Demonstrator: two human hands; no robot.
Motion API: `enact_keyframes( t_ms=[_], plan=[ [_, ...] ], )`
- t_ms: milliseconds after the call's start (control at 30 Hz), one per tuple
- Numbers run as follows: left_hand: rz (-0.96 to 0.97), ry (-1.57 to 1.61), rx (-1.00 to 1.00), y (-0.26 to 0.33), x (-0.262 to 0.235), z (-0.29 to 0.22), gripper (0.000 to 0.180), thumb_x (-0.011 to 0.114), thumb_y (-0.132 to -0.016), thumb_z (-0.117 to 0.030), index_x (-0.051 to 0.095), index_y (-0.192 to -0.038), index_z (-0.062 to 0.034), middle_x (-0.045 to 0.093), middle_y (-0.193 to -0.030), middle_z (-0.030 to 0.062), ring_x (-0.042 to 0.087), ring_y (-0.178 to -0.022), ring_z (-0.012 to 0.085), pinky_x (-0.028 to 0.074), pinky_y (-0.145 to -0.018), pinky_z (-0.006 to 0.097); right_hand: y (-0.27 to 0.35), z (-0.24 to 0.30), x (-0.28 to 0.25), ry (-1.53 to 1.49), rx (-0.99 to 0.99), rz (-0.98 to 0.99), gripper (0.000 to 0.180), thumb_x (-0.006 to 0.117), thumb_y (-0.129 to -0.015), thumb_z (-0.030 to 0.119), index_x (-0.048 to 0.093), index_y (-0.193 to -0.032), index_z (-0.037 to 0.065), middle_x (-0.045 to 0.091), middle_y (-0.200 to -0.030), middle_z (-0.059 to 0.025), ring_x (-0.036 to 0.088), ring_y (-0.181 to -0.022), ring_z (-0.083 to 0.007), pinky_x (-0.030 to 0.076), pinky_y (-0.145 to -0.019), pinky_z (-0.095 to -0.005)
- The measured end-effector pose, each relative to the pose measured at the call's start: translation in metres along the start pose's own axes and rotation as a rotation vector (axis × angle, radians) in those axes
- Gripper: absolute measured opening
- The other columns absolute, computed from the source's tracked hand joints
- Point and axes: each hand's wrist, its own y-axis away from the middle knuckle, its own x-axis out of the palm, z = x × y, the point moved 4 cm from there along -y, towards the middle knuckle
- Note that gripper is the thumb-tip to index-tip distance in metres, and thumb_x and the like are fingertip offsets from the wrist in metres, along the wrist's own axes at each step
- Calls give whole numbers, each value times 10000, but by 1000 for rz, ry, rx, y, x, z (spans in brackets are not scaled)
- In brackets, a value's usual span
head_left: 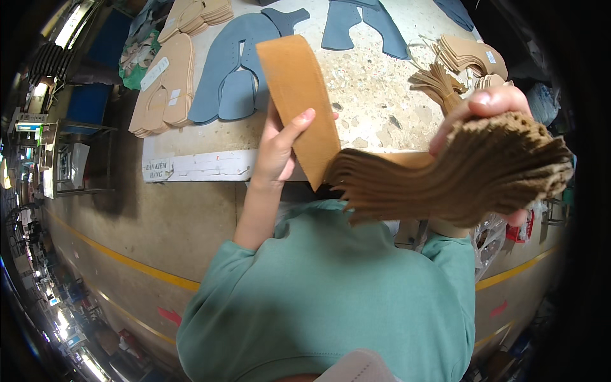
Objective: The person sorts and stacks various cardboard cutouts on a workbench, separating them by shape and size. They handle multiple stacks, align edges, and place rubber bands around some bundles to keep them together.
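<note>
My left hand (284,148) grips a tan leather piece (304,105), thumb across its front, and holds it tilted above the table's front edge. Its lower end meets the fanned ends of a thick stack of brown leather pieces (439,175). That stack is in my right hand (493,105), whose fingers wrap over its top, while a fingertip shows below it. The stack bends in a wave and shows its rough edges toward me. Most of the right palm is hidden behind it.
The worn white table (372,95) carries blue cut leather parts (237,70) and tan stacks with paper labels (168,86) at the left. Farther right lie a tied bundle of brown strips (439,86) and another tan stack (471,54). A plastic bag (489,239) hangs at lower right.
</note>
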Motion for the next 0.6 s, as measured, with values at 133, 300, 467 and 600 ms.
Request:
enact_keyframes(
  t_ms=[133, 300, 467, 600],
  plan=[
    [-18, -39, 53, 7, -11, -22, 509, 578, -914, -85, 324, -1351, -19, 536, -1194, 163, 637, -1036, 354, 556, -853, 443, -8, 6, -3, 118, 114, -26, 623, 693, -830, 433, 555, -1123, -99, 641, -1016, -174, 652, -825, -164, 513, -748, -260],
    [-49, -54, 42, 17, -22, -35, 498, 559, -926, -112, 318, -1350, -13, 535, -1191, 173, 634, -1039, 376, 577, -810, 447, -66, -116, -30, 622, 563, 185, 564, 702, -811, 506, 671, -995, -26, 680, -840, -113, 655, -781, -158, 507, -740, -256],
    [-86, -108, 47, 23, -35, -35, 525, 532, -947, -168, 288, -1389, -23, 511, -1230, 179, 616, -1077, 386, 575, -814, 446, -62, -219, -56, 722, 759, 43, 680, 706, -773, 585, 678, -1059, -31, 697, -859, -158, 683, -787, -203, 528, -731, -300],
    [-151, -37, -33, 22, -48, -31, 531, 497, -968, -229, 273, -1405, -27, 506, -1248, 173, 598, -1102, 400, 552, -851, 472, -60, -207, -57, 996, 531, 83, 744, 676, -820, 554, 547, -1301, 1, 692, -907, -189, 684, -806, -261, 532, -743, -349]
  ],
)
